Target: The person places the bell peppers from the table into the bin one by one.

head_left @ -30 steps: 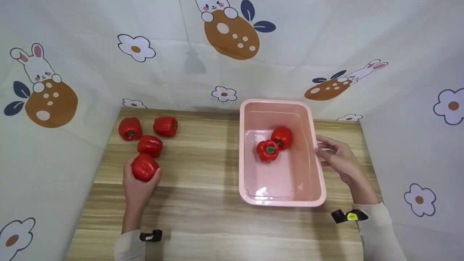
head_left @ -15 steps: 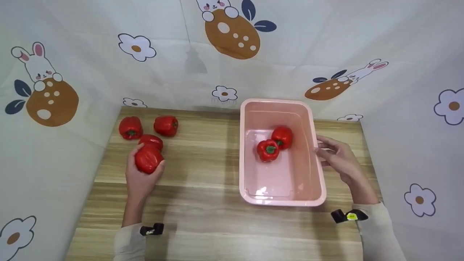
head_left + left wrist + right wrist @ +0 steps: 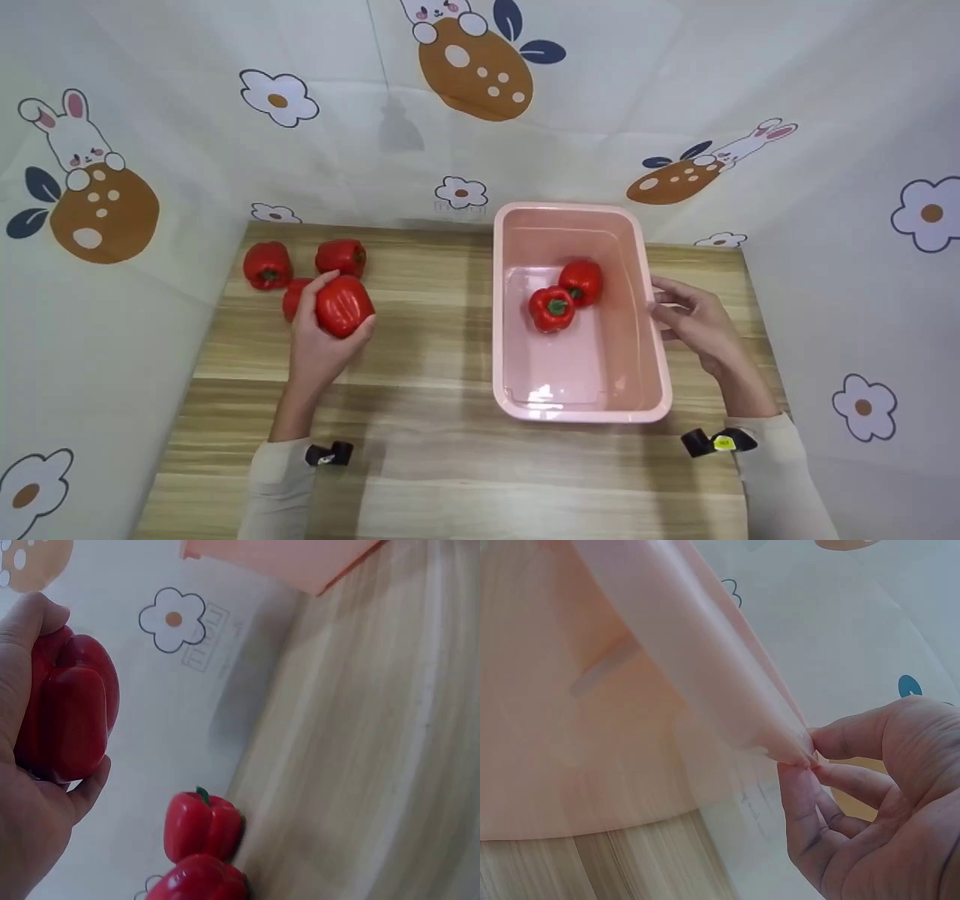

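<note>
My left hand (image 3: 321, 352) grips a red bell pepper (image 3: 344, 306), thumb on one side and fingers on the other; in the left wrist view this bell pepper (image 3: 71, 709) is held clear of the table. Behind it, one red bell pepper (image 3: 295, 300) is partly hidden by the hand, and two others, a bell pepper (image 3: 267, 265) and a bell pepper (image 3: 341, 257), lie at the back left. With thumb and fingers, my right hand (image 3: 697, 319) pinches the right rim of a pink plastic basin (image 3: 498, 315); the right wrist view shows the pinched rim (image 3: 705, 682). Two red bell peppers touch inside the basin.
The wood-grain table (image 3: 420, 465) ends at a white printed cloth (image 3: 337, 150) at the back and both sides. Between the left hand and the basin lies a stretch of bare tabletop.
My left hand has lifted its bell pepper and carried it right and away from me, past the other peppers. The right hand keeps its place on the basin rim.
</note>
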### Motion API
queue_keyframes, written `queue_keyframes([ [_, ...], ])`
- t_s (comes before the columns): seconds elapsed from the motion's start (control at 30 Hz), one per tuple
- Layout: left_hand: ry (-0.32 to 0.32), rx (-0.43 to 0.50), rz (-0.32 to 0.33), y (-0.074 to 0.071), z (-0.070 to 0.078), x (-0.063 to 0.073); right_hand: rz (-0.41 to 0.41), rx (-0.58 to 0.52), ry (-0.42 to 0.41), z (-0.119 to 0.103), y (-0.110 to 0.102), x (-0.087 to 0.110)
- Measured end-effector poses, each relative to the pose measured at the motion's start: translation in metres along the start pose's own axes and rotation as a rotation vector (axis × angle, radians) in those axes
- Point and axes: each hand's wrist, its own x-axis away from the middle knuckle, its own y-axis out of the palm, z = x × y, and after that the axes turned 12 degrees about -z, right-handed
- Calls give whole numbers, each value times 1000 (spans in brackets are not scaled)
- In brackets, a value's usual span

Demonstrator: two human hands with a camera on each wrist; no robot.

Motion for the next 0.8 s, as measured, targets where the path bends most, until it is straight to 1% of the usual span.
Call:
queue_keyframes([
  [0.1, 21, 4, -23, 2, 10, -6, 2, 1, -4, 0, 0, 0],
  [0.27, 23, 0, -102, 7, 24, -13, -5, 3, -14, 0, 0, -1],
  [0.4, 32, -4, -147, 14, 32, -18, -11, 2, -22, 0, 1, -2],
  [0.63, 47, -14, -198, 26, 43, -25, -10, -5, -14, 1, 0, 0],
  [0.8, 66, -16, -214, 36, 55, -33, -11, -12, -29, 2, 1, 0],
])
